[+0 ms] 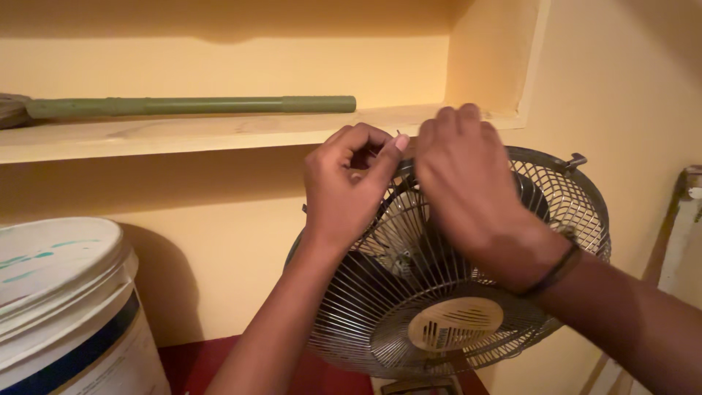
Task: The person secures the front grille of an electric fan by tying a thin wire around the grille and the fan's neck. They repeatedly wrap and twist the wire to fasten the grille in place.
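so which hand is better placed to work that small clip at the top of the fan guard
Probably the left hand: its fingertips already pinch a small piece at the fan guard top rim. The right hand lies over the rim.

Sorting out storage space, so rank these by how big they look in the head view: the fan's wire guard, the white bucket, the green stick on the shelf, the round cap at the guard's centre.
1. Fan guard, largest.
2. White bucket, cut off by the frame and nearer the camera, so unsure against the guard.
3. Green stick, long but thin.
4. Centre cap, smallest.
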